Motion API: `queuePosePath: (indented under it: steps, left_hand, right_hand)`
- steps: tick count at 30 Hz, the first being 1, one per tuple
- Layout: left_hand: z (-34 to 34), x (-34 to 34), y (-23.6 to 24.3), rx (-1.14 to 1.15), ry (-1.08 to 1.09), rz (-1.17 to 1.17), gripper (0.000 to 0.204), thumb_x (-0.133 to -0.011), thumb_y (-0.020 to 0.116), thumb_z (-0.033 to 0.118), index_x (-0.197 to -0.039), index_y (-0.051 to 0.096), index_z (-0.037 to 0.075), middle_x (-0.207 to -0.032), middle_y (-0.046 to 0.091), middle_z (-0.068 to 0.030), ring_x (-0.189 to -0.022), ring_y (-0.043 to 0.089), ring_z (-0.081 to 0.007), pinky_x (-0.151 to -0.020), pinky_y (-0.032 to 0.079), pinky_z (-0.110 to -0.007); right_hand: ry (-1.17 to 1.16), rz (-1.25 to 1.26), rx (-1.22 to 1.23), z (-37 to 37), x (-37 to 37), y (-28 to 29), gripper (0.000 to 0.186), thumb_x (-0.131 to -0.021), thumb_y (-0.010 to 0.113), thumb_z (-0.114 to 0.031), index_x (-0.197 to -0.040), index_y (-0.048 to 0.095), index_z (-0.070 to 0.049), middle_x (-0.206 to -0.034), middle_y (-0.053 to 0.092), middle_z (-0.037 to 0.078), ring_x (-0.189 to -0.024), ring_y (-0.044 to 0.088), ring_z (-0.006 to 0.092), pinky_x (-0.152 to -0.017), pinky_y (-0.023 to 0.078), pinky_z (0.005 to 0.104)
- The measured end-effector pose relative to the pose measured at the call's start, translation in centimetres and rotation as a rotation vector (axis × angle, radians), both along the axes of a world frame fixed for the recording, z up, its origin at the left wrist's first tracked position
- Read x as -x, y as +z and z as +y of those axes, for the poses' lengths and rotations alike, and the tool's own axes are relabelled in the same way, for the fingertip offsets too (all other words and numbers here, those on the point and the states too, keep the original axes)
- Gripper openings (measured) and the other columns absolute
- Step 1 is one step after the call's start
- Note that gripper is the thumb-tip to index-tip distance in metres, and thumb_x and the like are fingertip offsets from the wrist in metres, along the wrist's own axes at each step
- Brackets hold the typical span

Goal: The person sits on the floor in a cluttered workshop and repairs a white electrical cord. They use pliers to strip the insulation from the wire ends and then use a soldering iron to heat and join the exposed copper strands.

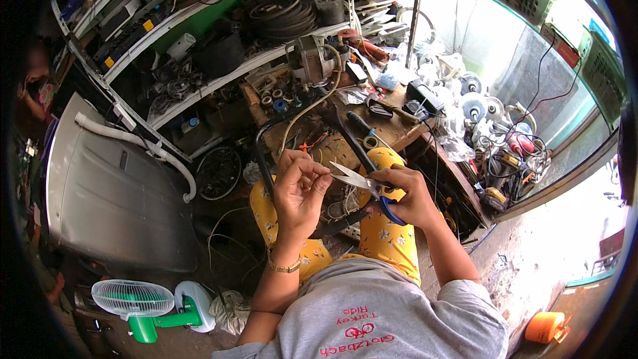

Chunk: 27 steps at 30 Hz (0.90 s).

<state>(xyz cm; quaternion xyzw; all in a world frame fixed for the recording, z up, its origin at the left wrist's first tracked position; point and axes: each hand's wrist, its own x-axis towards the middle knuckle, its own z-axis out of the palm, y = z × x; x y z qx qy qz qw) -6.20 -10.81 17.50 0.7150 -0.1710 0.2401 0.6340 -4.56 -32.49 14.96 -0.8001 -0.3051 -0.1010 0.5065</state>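
My right hand (405, 194) grips a pair of scissors (357, 178) with blue handles, its blades parted and pointing left. Just beyond the blade tips, my left hand (302, 189) is closed in a pinch, thumb against fingers. Whatever is between those fingertips is too small to make out. A pale cable (312, 104) curves down from an electric motor (310, 60) on the bench and passes out of sight behind my left hand. Red-handled pliers (314, 141) lie on the wooden bench (335, 123) beyond my hands.
Black tubing (261, 153) rises between my knees and the bench. A green fan (143, 302) lies at lower left, near a large metal panel (113, 193). Shelves (226, 73) of parts stand at the back. Bagged parts and tools (508, 149) crowd the right; an orange container (545, 327) sits at lower right.
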Motion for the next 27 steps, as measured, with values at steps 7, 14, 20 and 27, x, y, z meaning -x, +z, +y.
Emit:
queuePosePath:
  steps: [7, 14, 20, 27]
  left_hand:
    - [-0.2, 0.0, 0.0, 0.054, -0.039, 0.047, 0.012, -0.090, 0.059, 0.011, -0.087, 0.053, 0.001, -0.089, 0.044, 0.0004, -0.076, 0.040, -0.0064, -0.071, 0.035, -0.019]
    - [-0.1, -0.2, -0.4, 0.044, -0.049, 0.006, 0.010, -0.092, 0.057, 0.012, -0.090, 0.053, 0.003, -0.089, 0.043, 0.0018, -0.071, 0.039, -0.0041, -0.063, 0.034, -0.017]
    - [0.0, -0.2, -1.1, 0.188, -0.097, 0.069, 0.011, -0.093, 0.057, 0.014, -0.094, 0.050, 0.006, -0.086, 0.044, 0.0029, -0.064, 0.037, -0.0010, -0.054, 0.031, -0.016]
    - [-0.2, -0.3, -0.8, 0.011, -0.034, -0.055, 0.017, -0.092, 0.060, 0.018, -0.091, 0.051, 0.004, -0.087, 0.043, 0.0009, -0.070, 0.040, -0.0041, -0.061, 0.035, -0.017]
  right_hand:
    - [0.013, 0.000, -0.019, 0.1, -0.1, 0.1, 0.051, -0.059, 0.086, -0.020, -0.102, 0.065, -0.001, -0.085, 0.066, 0.011, -0.077, 0.065, 0.0237, -0.070, 0.049, 0.0304]
    - [0.000, 0.021, -0.010, 0.2, 0.1, 0.5, 0.052, -0.059, 0.086, -0.020, -0.102, 0.065, -0.001, -0.086, 0.066, 0.011, -0.078, 0.065, 0.0243, -0.071, 0.049, 0.0314]
    - [0.008, -0.026, 0.041, 0.2, 0.1, 0.8, 0.051, -0.059, 0.086, -0.021, -0.102, 0.066, -0.002, -0.085, 0.066, 0.011, -0.076, 0.064, 0.0242, -0.069, 0.049, 0.0314]
    - [0.000, -0.071, 0.039, 0.4, 0.0, 0.2, 0.050, -0.059, 0.085, -0.022, -0.101, 0.066, -0.003, -0.085, 0.066, 0.011, -0.074, 0.064, 0.0256, -0.068, 0.048, 0.0316]
